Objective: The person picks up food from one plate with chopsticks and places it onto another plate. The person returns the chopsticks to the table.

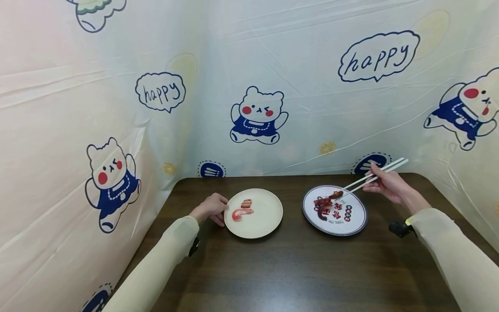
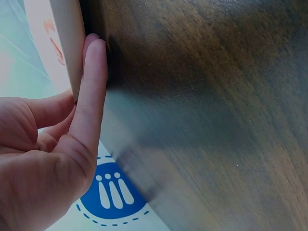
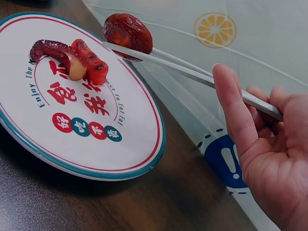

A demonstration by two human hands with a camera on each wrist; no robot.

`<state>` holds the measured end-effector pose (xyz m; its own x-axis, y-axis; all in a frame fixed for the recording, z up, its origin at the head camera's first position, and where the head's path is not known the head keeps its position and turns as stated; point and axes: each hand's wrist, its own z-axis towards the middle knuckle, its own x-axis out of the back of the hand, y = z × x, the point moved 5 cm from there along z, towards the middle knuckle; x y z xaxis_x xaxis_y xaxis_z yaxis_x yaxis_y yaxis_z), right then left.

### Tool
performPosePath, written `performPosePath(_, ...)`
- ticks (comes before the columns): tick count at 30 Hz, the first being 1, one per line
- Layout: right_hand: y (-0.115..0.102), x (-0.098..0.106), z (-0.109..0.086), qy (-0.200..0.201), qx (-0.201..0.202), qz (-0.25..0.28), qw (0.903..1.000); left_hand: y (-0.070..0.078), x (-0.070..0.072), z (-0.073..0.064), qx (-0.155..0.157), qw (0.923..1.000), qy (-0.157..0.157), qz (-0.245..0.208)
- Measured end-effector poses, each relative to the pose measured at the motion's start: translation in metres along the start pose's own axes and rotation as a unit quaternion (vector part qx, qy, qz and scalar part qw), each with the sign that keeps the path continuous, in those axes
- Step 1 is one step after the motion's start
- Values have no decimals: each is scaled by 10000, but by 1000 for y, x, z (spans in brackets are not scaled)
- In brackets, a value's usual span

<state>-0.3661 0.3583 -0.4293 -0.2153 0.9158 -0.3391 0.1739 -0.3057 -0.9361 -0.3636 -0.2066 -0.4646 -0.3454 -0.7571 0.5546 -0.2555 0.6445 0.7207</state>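
Observation:
On the left, my left hand (image 1: 212, 208) pinches the edge of a cream plate (image 1: 265, 221). Its thumb is at the rim and its fingers lie under the plate in the left wrist view. A pink shrimp (image 1: 238, 214) and a small orange-brown food piece (image 1: 246, 203) lie on that plate. My right hand (image 1: 390, 186) holds white chopsticks (image 3: 192, 75). Between their tips is a glossy reddish-brown round food piece (image 3: 127, 36), above the far edge of a printed white plate (image 3: 96, 154). A dark red octopus tentacle (image 3: 48, 50) and a bright red piece (image 3: 96, 67) lie on this plate.
Both plates are on a dark wooden table (image 1: 273, 268), side by side with a gap between them. A pale curtain with bear prints (image 1: 257, 115) hangs right behind the table and along its sides.

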Motion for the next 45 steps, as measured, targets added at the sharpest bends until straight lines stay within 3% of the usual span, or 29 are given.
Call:
performPosePath(9, 4, 5, -1, 210, -30, -95, 9997, 0, 1, 0, 12, 9999, 21, 110)
performPosePath(15, 10, 7, -1, 177, -51, 167, 9997, 1, 0, 0, 12, 9999, -14, 110)
performPosePath(29, 20, 16, -1, 637, 30, 467, 9969, 1, -1, 0, -10, 9999, -52, 96)
performPosePath(45, 27, 19, 0, 1035, 125, 128, 9945, 2, 0, -1, 8, 10000, -35, 60)
